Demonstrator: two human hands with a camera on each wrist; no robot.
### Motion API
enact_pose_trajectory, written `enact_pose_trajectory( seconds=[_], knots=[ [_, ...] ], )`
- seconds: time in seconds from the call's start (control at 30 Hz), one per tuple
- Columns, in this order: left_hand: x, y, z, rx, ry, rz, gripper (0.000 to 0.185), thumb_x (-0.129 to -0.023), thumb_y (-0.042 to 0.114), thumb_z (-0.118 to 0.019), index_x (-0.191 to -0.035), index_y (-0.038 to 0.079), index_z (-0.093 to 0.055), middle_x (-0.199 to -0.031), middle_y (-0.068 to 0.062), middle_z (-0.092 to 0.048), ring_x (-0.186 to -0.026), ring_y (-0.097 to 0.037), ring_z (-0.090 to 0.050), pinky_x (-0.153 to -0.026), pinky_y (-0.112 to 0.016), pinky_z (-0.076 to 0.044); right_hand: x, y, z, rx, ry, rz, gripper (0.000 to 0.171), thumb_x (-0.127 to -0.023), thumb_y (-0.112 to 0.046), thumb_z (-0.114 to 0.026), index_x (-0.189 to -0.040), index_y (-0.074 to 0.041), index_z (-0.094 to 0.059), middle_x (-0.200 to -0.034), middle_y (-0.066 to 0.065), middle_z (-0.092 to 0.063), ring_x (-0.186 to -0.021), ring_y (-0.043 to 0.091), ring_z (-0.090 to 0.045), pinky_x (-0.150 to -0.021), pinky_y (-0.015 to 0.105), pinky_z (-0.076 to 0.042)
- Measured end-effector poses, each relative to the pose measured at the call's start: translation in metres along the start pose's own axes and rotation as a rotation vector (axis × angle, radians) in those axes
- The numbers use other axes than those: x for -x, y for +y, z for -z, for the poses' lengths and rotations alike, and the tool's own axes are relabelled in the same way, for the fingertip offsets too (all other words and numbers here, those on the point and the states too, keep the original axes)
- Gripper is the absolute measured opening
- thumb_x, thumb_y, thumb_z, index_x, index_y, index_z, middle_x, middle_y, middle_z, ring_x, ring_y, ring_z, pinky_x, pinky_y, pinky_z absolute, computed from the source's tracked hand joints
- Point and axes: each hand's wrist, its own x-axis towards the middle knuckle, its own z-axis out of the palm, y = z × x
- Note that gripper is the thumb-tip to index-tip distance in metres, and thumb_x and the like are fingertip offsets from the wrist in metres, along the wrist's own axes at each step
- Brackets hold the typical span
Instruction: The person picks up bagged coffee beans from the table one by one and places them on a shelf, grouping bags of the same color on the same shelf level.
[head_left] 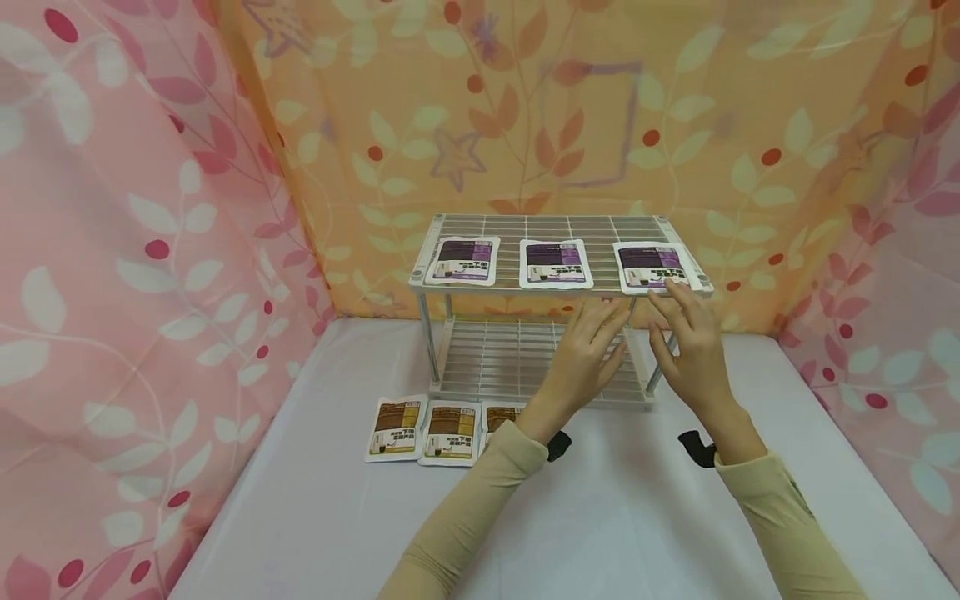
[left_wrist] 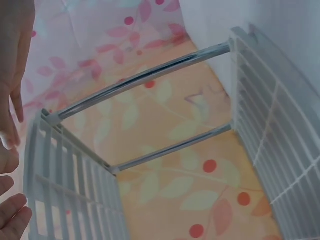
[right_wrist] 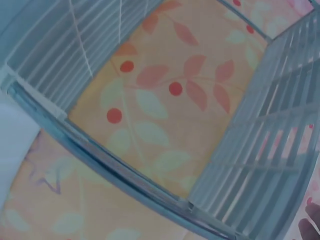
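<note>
Evidently both hands work the right purple packet (head_left: pixel 651 267) on the rack's top shelf (head_left: pixel 555 227): right hand (head_left: pixel 686 337) fingers straight, touching its near edge; left hand (head_left: pixel 588 354) loose just below. Slide it squarely into line.

A white wire rack (head_left: pixel 480 250) is seen; purple-and-white packets (head_left: pixel 556 263) are laid upon it, brown-and-cream packets (head_left: pixel 396 428) lower left, against orange and pink leaf-patterned cloths (head_left: pixel 120 250).

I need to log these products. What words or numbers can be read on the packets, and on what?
Nothing can be read.
Purple packets on the rack: bold print, too blurred to read.
Brown packets on the table: print too small to read.
Wrist views: no print shows.
</note>
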Motion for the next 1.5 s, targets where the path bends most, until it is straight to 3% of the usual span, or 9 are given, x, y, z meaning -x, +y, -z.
enact_pose_trajectory(
  seconds=[0.4, 0.63, 0.83, 1.1, 1.3, 1.5],
  knots=[
    [0.048, -0.010, -0.006, 0.110, -0.017, 0.101, 0.047, -0.085, 0.018, -0.066, -0.129, 0.008, -0.052, -0.139, -0.008, -0.045, -0.131, -0.020, -0.040, -0.112, -0.042, -0.024, 0.035, -0.012, -0.034, -0.100, -0.006, -0.043, 0.042, -0.087, -0.015, -0.051, -0.128, -0.005, -0.054, -0.140, 0.018, -0.042, -0.130, 0.038, -0.034, -0.110, 0.049, -0.025],
    [0.076, -0.017, -0.008, 0.140, -0.089, 0.205, 0.046, -0.086, 0.017, -0.065, -0.130, 0.011, -0.052, -0.136, -0.007, -0.047, -0.130, -0.020, -0.041, -0.112, -0.040, -0.026, 0.056, -0.020, -0.053, -0.157, -0.107, -0.128, 0.048, -0.085, -0.005, -0.057, -0.132, -0.008, -0.050, -0.144, 0.013, -0.037, -0.130, 0.039, -0.032, -0.104, 0.057, -0.028],
    [0.094, -0.020, -0.010, 0.143, -0.158, 0.249, 0.047, -0.086, 0.018, -0.065, -0.130, 0.008, -0.052, -0.134, -0.010, -0.049, -0.126, -0.023, -0.044, -0.110, -0.043, -0.029, 0.072, -0.026, -0.071, -0.206, -0.152, -0.174, 0.049, -0.084, -0.001, -0.061, -0.131, -0.004, -0.050, -0.139, 0.021, -0.039, -0.126, 0.042, -0.034, -0.098, 0.061, -0.031],
    [0.119, -0.030, -0.008, 0.153, -0.214, 0.314, 0.044, -0.085, 0.017, -0.067, -0.126, 0.006, -0.054, -0.131, -0.008, -0.051, -0.122, -0.023, -0.047, -0.104, -0.038, -0.038, 0.091, -0.034, -0.094, -0.244, -0.349, -0.236, 0.050, -0.087, -0.009, -0.062, -0.134, -0.003, -0.046, -0.139, 0.023, -0.038, -0.123, 0.043, -0.036, -0.093, 0.064, -0.037],
    [0.138, -0.035, -0.007, 0.225, -0.313, 0.442, 0.046, -0.087, 0.021, -0.064, -0.130, 0.009, -0.052, -0.133, -0.008, -0.050, -0.122, -0.025, -0.048, -0.101, -0.040, -0.041, 0.103, -0.037, -0.101, -0.307, -0.414, -0.268, 0.048, -0.087, -0.007, -0.062, -0.132, -0.001, -0.047, -0.133, 0.021, -0.046, -0.121, 0.040, -0.042, -0.094, 0.061, -0.038],
    [0.154, -0.040, 0.001, 0.287, -0.424, 0.601, 0.046, -0.088, 0.020, -0.064, -0.131, 0.010, -0.052, -0.135, -0.014, -0.049, -0.124, -0.031, -0.046, -0.098, -0.045, -0.043, 0.116, -0.039, -0.107, -0.331, -0.513, -0.276, 0.046, -0.089, -0.012, -0.062, -0.133, -0.006, -0.048, -0.128, 0.016, -0.052, -0.117, 0.037, -0.049, -0.093, 0.056, -0.043]
  ],
)
